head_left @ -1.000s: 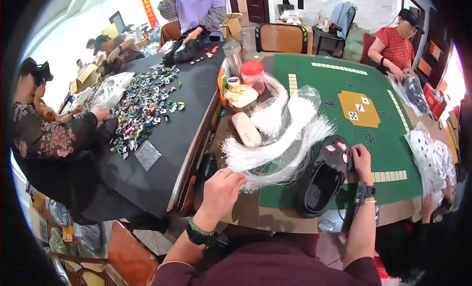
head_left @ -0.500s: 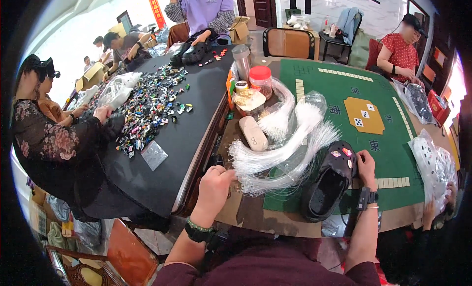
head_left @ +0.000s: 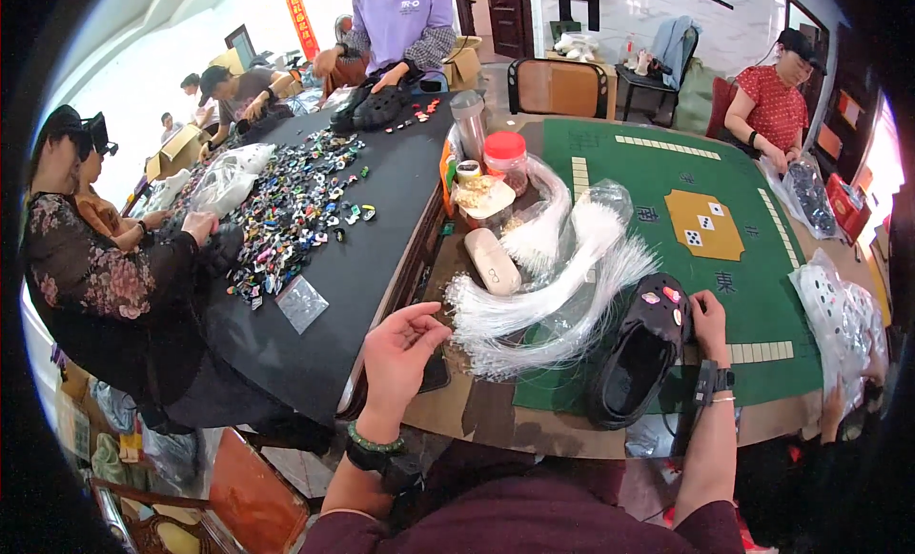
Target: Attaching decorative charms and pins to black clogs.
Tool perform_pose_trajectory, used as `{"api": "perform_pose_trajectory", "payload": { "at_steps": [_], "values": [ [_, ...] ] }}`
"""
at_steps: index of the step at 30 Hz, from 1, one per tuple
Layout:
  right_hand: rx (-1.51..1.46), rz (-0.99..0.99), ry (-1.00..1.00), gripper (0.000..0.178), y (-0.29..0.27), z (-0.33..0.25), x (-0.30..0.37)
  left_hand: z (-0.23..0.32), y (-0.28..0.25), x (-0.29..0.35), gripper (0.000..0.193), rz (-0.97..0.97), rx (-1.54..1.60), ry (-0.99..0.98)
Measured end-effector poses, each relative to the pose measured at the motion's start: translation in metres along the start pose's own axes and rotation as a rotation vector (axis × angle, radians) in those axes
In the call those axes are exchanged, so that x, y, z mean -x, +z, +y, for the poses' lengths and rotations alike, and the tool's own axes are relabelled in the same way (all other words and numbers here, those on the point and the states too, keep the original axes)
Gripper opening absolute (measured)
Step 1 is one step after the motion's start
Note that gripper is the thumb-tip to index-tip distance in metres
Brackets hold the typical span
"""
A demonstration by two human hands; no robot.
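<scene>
A black clog (head_left: 624, 368) with several small colourful charms on its toe rests on the table before me, tilted, toe away from me. My right hand (head_left: 707, 327) is at the right side of its toe with fingers curled against it. Left of the clog lies a long bundle of thin white plastic strands (head_left: 519, 321), partly in a clear bag. Beside the bundle's left end, my left hand (head_left: 405, 354) is raised, thumb and forefinger apart; I see nothing between them.
A glasses case (head_left: 492, 261), a food tub (head_left: 486, 200), a red-lidded jar (head_left: 505, 157) and a steel tumbler (head_left: 469, 123) stand behind the strands. The green mat (head_left: 610, 154) holds tile rows. Charms (head_left: 295, 201) cover the black table leftward; other people work around. Bagged shoes (head_left: 839, 311) lie right.
My left hand has drawn back left from the strands' end, and its thumb and forefinger have parted. My right hand and the clog have hardly moved.
</scene>
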State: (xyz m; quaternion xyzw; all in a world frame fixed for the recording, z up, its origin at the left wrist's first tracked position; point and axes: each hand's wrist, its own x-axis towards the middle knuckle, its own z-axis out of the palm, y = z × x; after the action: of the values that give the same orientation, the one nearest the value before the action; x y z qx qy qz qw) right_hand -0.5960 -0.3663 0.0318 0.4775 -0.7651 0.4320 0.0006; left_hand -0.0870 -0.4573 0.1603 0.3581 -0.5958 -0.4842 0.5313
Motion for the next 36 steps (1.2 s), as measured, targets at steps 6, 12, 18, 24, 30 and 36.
{"api": "perform_pose_trajectory", "payload": {
  "at_steps": [6, 12, 18, 24, 30, 36],
  "values": [
    [-0.072, 0.095, -0.025, 0.017, -0.031, -0.012, 0.002, 0.007, 0.006, 0.007, 0.032, 0.024, 0.002, -0.003],
    [-0.344, -0.039, -0.233, 0.031, -0.068, -0.228, 0.060, 0.008, 0.016, 0.014, 0.034, -0.037, -0.171, 0.164],
    [-0.410, -0.603, -0.444, 0.060, -0.017, -0.306, 0.114, 0.034, 0.045, 0.022, 0.029, -0.228, -0.420, 0.644],
    [-0.403, -0.757, -0.374, 0.040, 0.017, -0.300, 0.126, 0.029, 0.057, 0.029, 0.026, -0.294, -0.326, 0.752],
    [-0.485, -0.528, -0.410, 0.026, 0.015, -0.284, 0.133, -0.002, 0.054, 0.025, 0.036, -0.247, -0.363, 0.431],
    [-0.548, -0.567, -0.376, 0.032, -0.005, -0.288, 0.137, -0.062, 0.058, 0.024, 0.053, -0.580, -0.742, 0.519]
  ]
}}
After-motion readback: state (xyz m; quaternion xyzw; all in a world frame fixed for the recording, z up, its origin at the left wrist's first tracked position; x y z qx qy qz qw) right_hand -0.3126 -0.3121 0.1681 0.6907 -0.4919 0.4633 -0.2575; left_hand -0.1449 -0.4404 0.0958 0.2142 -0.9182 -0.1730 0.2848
